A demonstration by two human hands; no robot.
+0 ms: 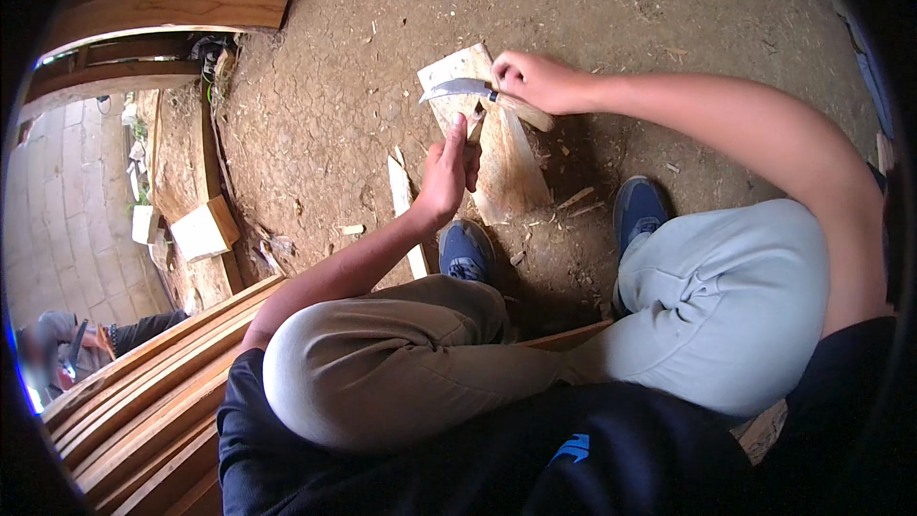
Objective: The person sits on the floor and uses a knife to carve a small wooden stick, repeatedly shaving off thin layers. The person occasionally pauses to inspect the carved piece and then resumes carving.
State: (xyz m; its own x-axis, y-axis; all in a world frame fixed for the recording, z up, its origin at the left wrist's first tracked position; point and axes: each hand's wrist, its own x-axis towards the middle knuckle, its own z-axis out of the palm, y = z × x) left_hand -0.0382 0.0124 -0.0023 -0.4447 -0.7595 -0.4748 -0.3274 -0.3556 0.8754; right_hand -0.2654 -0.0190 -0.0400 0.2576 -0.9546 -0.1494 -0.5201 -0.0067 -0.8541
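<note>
One pale split wooden block [497,148] stands on the dirt floor [325,96]; left hand [447,177] pinches a thin wood piece, right hand [530,81] grips one curved steel knife [458,89]; two blue shoes [466,250] flank it

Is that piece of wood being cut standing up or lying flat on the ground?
Standing, tilted. The wood piece rests its lower end on the dirt; the left hand steadies it while the right hand holds the curved knife at its top.
</note>
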